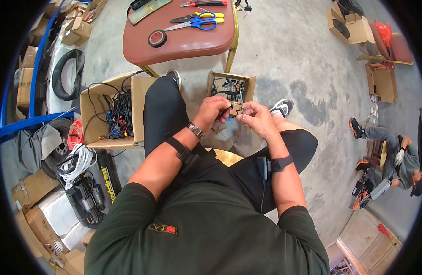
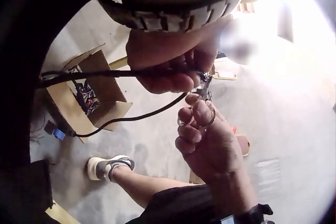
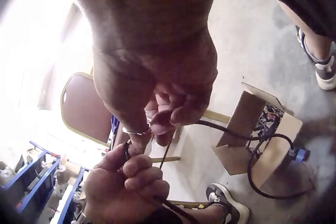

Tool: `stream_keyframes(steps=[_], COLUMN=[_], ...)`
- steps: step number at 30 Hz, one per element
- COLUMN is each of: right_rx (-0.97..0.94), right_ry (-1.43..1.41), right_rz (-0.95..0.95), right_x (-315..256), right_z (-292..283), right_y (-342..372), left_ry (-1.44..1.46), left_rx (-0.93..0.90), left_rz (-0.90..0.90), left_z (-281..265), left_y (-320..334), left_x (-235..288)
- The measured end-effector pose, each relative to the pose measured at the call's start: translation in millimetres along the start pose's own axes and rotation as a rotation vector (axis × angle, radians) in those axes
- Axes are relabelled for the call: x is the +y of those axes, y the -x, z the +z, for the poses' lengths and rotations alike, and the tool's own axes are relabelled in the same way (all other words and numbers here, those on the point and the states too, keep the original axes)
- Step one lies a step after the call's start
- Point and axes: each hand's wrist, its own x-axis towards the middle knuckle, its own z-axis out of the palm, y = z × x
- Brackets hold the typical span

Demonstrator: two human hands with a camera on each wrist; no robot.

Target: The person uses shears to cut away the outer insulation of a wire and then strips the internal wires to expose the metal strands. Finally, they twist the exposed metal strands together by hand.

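In the head view my left hand (image 1: 214, 113) and right hand (image 1: 257, 120) meet between the knees, fingertips nearly together. The left hand pinches a black cable (image 2: 123, 73), which runs back past the fingers in the left wrist view. A blue connector (image 3: 299, 154) hangs from the cable's far end. My right hand pinches a small silvery metal piece (image 2: 202, 94) against the end of the cable, and a thin pale loop (image 2: 212, 112) curves around its fingers. What the metal piece is, I cannot tell. Just beyond the hands stands a small cardboard box (image 1: 250, 87) of short wire pieces.
A larger cardboard box (image 1: 138, 107) holds a tangle of black cables on the left. Ahead, a brown padded chair seat (image 1: 183, 50) bears blue-handled scissors (image 1: 206, 22), black tape (image 1: 157, 38) and other tools. A person in grey (image 1: 394, 156) is at the far right.
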Motion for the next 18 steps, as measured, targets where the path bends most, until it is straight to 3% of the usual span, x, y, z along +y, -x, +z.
stream_keyframes(steps=[6, 9, 18], right_rx=[-0.048, -0.232, -0.173], right_ry=[-0.195, -0.259, -0.070], right_rz=[0.047, 0.108, 0.146], right_x=[-19.6, -22.9, -21.1], right_z=[-0.7, -2.8, -2.5], right_y=[8.2, 7.1, 4.9], left_ry=[-0.008, -0.045, -0.220], left_rx=[-0.079, -0.111, 0.009], left_rz=[-0.040, -0.049, 0.163], left_z=[4.7, 5.0, 14.5], left_y=[5.4, 6.0, 11.3], left_x=[3.7, 3.5, 0.0])
